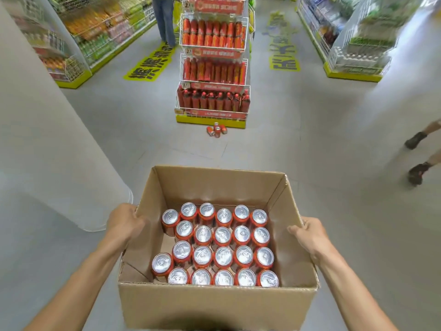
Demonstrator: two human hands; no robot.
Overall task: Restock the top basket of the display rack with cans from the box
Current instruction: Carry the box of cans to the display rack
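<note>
1. While I am watching through the head camera, the left hand [124, 220] is gripping the left wall of the open brown cardboard box [214, 304], fingers curled at its rim.
2. The right hand [307, 231] is clasping the right wall, thumb hooking over the edge.
3. Red, silver-topped cans [222, 256] are standing upright inside the box.
4. The tiered white wire display rack [212, 68] is standing far ahead, well apart.

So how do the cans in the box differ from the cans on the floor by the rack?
Cans in the box: many, upright, packed in rows. Cans on the floor: a few, loose, some on their sides, at the foot of the rack. Both red with silver tops.
</note>
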